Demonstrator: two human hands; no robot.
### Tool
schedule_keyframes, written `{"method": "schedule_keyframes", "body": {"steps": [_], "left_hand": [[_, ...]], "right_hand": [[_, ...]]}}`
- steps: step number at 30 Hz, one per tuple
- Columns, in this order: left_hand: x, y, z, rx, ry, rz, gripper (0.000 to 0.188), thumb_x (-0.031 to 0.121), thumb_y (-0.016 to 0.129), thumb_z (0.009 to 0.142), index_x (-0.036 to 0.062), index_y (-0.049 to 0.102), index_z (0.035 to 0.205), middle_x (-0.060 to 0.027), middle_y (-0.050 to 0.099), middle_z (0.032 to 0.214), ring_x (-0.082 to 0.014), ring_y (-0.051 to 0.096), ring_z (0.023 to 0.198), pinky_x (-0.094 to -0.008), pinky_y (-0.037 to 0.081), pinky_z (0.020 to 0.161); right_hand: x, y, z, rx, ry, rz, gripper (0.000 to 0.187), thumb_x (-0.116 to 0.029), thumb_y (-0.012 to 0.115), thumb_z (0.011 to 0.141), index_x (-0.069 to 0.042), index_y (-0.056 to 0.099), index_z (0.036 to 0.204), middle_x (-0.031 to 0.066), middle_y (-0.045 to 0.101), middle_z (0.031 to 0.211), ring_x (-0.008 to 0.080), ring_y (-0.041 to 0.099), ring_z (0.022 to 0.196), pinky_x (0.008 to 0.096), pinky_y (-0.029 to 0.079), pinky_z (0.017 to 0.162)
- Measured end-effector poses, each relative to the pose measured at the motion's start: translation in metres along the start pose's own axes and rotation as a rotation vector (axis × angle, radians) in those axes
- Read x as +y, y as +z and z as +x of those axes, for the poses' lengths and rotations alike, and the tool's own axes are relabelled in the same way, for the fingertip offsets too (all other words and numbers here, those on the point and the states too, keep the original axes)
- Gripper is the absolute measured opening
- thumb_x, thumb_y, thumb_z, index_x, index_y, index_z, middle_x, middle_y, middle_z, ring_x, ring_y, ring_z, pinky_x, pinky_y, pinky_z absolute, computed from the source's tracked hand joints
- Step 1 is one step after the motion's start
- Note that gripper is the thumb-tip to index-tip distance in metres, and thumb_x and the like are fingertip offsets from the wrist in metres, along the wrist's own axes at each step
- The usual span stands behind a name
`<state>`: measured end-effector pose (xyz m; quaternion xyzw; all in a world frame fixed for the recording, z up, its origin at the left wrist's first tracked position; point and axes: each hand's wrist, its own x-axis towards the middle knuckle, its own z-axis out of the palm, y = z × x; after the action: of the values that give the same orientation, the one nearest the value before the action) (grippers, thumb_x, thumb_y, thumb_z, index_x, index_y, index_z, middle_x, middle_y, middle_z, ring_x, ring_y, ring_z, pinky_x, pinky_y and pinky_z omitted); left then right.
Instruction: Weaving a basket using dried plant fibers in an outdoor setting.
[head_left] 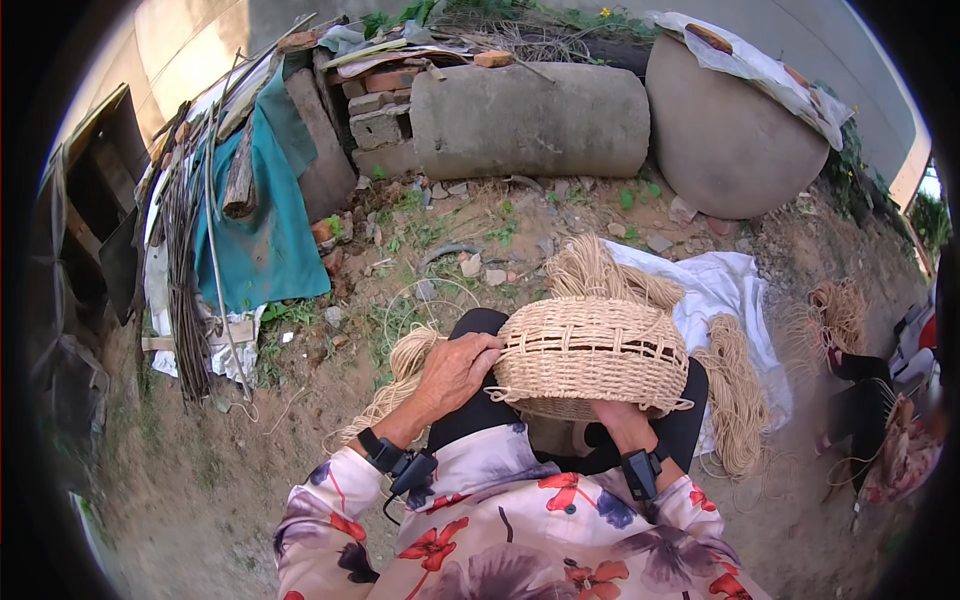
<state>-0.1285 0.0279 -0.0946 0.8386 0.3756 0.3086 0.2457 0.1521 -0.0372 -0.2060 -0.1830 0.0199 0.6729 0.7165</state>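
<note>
A round, pale woven basket (590,345) rests on its side across my dark-trousered knees, with a band of open weave round its wall and small twisted loops at both ends of the near edge. My left hand (455,372) is closed on the basket's left side, thumb and fingers at the wall. Below the near edge, my right hand (622,418) reaches in at the basket; its fingers are hidden behind the weave. Hanks of straw-coloured cord (605,275) lie just beyond the basket. More cord (405,375) trails beside my left forearm.
A white plastic sheet (730,285) lies on the ground at the right, with another cord bundle (738,395) on it. Another person (880,400) sits at the far right near loose cord. Behind are a concrete cylinder (530,120), bricks (385,105) and a teal cloth (255,220).
</note>
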Motion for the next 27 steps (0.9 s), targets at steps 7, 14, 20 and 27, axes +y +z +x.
{"method": "schedule_keyframes", "body": {"steps": [7, 14, 20, 27], "left_hand": [[0.023, -0.008, 0.008, 0.010, 0.125, 0.326, 0.014, 0.016, 0.059, 0.093, 0.0019, 0.063, 0.093, -0.0153, 0.062, 0.080, -0.0378, 0.063, 0.073, -0.0449, 0.051, 0.067], [-0.036, -0.009, -0.006, -0.112, -0.239, 0.584, 0.019, 0.020, 0.053, 0.091, 0.0016, 0.059, 0.088, -0.0227, 0.067, 0.085, -0.0412, 0.066, 0.071, -0.0515, 0.053, 0.066], [-0.057, -0.023, -0.034, -0.073, -0.337, 0.614, 0.025, 0.023, 0.062, 0.090, 0.0055, 0.061, 0.107, -0.0191, 0.068, 0.093, -0.0408, 0.068, 0.081, -0.0507, 0.055, 0.070], [-0.003, 0.005, 0.002, 0.038, 0.123, 0.051, 0.015, 0.017, 0.061, 0.094, 0.0044, 0.060, 0.103, -0.0148, 0.064, 0.083, -0.0355, 0.065, 0.081, -0.0426, 0.053, 0.071]], "right_hand": [[0.011, -0.020, 0.016, -0.173, -0.155, -0.424, 0.049, -0.037, 0.057, 0.094, -0.010, 0.051, 0.133, 0.0085, 0.056, 0.129, 0.0252, 0.052, 0.120, 0.0439, 0.042, 0.105], [0.013, -0.030, 0.013, -0.184, -0.145, -0.459, 0.058, -0.049, 0.060, 0.094, -0.011, 0.049, 0.137, 0.0048, 0.055, 0.135, 0.0230, 0.051, 0.125, 0.0445, 0.042, 0.110], [0.014, -0.041, 0.016, -0.113, -0.093, -0.461, 0.057, -0.053, 0.060, 0.093, -0.013, 0.053, 0.133, 0.0025, 0.059, 0.131, 0.0214, 0.053, 0.122, 0.0437, 0.044, 0.107], [0.017, -0.043, 0.020, -0.186, -0.058, -0.510, 0.055, -0.054, 0.058, 0.094, -0.014, 0.054, 0.132, 0.0026, 0.060, 0.129, 0.0214, 0.055, 0.120, 0.0439, 0.046, 0.103]]}}
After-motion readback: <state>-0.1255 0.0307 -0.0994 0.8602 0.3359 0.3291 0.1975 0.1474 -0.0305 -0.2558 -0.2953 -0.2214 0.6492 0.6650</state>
